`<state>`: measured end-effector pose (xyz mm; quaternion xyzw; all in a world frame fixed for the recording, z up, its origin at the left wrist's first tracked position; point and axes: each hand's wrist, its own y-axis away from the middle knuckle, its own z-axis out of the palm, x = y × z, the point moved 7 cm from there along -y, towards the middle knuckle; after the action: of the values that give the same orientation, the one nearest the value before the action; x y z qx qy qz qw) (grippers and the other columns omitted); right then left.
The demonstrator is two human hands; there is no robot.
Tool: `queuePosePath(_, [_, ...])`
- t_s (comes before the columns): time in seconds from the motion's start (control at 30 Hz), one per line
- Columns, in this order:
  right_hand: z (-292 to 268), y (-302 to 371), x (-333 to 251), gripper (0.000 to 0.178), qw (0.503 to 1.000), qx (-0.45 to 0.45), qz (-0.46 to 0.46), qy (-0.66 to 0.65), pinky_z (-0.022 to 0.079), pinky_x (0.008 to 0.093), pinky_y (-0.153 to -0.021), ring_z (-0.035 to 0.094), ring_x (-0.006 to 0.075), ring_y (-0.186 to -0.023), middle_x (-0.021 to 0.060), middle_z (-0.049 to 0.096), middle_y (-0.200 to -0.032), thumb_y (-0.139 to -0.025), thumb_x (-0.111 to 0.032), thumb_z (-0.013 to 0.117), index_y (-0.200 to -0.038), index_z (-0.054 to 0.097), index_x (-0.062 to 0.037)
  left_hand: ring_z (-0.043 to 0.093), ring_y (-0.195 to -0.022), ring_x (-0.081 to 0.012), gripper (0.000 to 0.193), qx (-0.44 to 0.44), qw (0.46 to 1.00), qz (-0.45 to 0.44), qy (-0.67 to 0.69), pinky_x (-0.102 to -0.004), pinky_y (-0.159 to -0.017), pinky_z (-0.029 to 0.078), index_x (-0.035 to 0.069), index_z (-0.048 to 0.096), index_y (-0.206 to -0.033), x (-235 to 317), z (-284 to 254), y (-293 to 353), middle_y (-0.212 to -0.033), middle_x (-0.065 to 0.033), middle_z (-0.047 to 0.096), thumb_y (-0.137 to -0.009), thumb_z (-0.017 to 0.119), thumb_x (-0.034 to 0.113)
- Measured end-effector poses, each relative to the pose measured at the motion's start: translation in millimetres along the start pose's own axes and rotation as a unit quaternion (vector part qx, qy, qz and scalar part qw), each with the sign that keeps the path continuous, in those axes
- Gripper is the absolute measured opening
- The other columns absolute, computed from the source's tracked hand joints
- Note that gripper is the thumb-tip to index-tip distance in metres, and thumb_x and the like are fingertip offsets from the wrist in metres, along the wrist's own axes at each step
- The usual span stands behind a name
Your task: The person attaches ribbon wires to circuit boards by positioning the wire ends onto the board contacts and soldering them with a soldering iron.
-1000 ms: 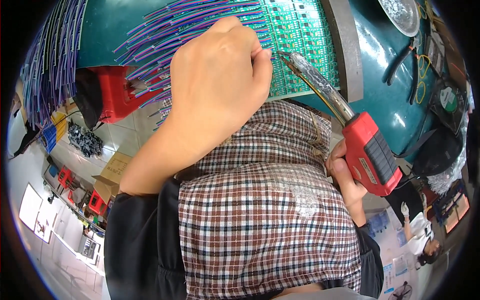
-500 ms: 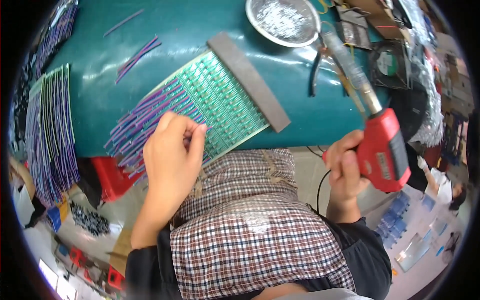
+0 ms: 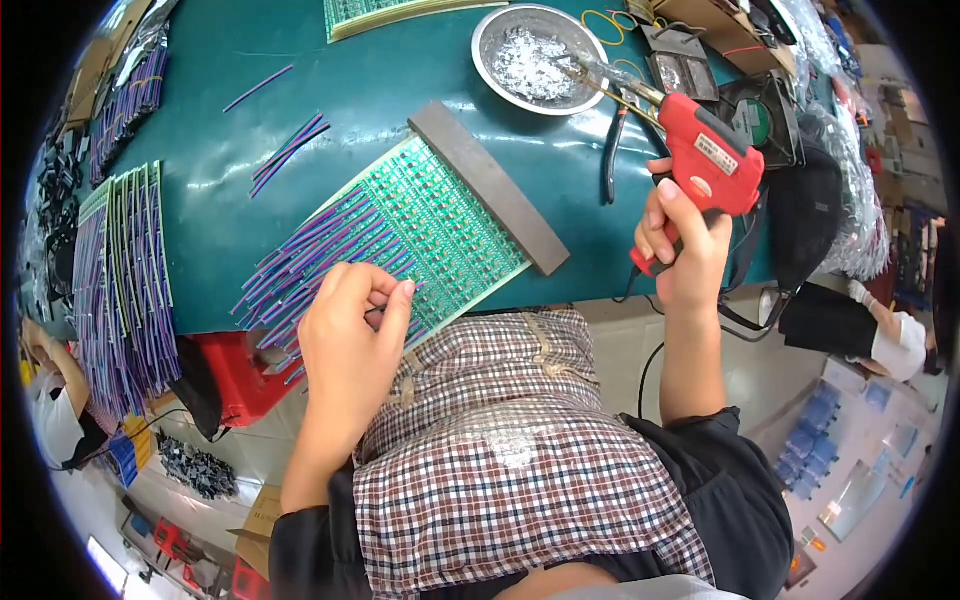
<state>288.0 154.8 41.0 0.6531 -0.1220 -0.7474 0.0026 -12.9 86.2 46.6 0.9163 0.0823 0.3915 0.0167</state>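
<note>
My left hand [image 3: 350, 335] is closed, finger and thumb pinched together at the end of a purple wire [image 3: 416, 286] over a green circuit board panel [image 3: 455, 235]. Rows of purple and dark wires [image 3: 310, 265] fan out from the panel's left part. A dark grey bar [image 3: 490, 190] lies along its right edge. My right hand [image 3: 690, 240] is wrapped round the grip of a red soldering gun [image 3: 712, 160]. The gun's front end reaches left over a metal bowl [image 3: 486, 82] holding silvery scraps, where its tip is hard to make out.
Pliers [image 3: 612, 155] lie below the bowl. Loose wires [image 3: 288, 152] rest at left, beside wired panels [image 3: 125, 290] hanging over the table edge. More green panels [image 3: 400, 14] are at the top. A black fan [image 3: 765, 115] and a black bag [image 3: 805, 215] stand at right.
The soldering gun has moved up and left, bringing its front end over the bowl. My left hand keeps its pinch at the panel. The whole view has shifted slightly.
</note>
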Motion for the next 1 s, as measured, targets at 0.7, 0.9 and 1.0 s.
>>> queuePosePath(0.7, [-9, -9, 5, 0.028, 0.998, 0.002, 0.069, -0.005, 0.032, 0.0226, -0.045, 0.034, 0.003, -0.045, 0.0009, 0.051, -0.07, -0.096, -0.013, 0.058, -0.117, 0.06, 0.0041, 0.062, -0.059, -0.0168, 0.018, -0.02, 1.0, 0.01, -0.02, -0.0302, -0.054, 0.049, 0.004, 0.061, -0.076, -2, 6, -1, -0.076, -0.0056, 0.06, -0.084, 0.076, 0.01])
queuePosePath(0.9, [-1, 0, -9, 0.027, 0.991, 0.022, -0.015, 0.131, 0.034, 0.0224, -0.045, 0.039, 0.0033, -0.045, -0.0002, 0.054, -0.069, -0.092, -0.009, 0.066, -0.115, 0.063, 0.0049, 0.06, -0.064, -0.0165, 0.017, -0.034, 0.999, -0.01, -0.014, -0.029, -0.059, 0.048, -0.001, 0.06, -0.08, -3, 4, -1, -0.078, -0.0077, 0.06, -0.085, 0.075, 0.006])
queuePosePath(1.0, [-7, -1, -10, 0.027, 0.957, 0.03, -0.09, 0.274, 0.049, 0.025, -0.065, 0.064, 0.012, -0.071, 0.0031, 0.067, -0.084, -0.083, -0.003, 0.076, -0.108, 0.066, 0.0021, 0.06, -0.063, -0.0164, 0.017, -0.037, 0.999, -0.002, -0.013, -0.029, -0.059, 0.048, -0.001, 0.06, -0.079, 0, 5, -4, -0.077, -0.0075, 0.06, -0.084, 0.075, 0.006])
